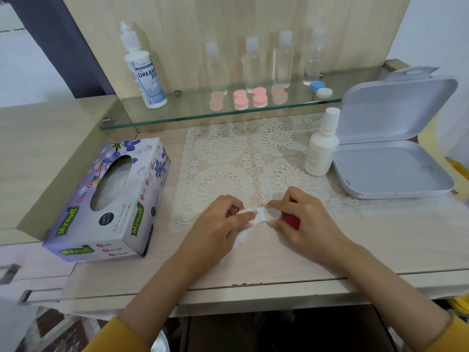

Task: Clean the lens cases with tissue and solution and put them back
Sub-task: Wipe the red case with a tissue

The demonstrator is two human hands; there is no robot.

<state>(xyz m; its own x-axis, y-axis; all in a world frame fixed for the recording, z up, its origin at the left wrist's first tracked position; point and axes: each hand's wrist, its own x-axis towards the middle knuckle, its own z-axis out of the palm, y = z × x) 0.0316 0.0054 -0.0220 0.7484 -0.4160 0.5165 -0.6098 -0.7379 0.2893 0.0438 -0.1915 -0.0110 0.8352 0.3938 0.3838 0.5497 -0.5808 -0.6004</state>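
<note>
My left hand (218,224) pinches a crumpled white tissue (250,217) and pushes it against a lens case (275,215) over the lace mat. My right hand (302,219) holds that case; one well looks clear or white and a red cap (291,221) shows under the fingers. Two pink lens cases (241,99) (260,97) and a blue and white case (321,88) sit on the glass shelf (177,115). A small white solution bottle (321,146) stands at the mat's right edge. A large labelled solution bottle (143,69) stands on the shelf's left.
A purple tissue box (111,199) lies to the left of the mat. An open grey hinged box (390,158) sits at the right. Several clear bottles (284,59) stand at the back of the shelf. The lace mat (241,158) covers the desk's middle.
</note>
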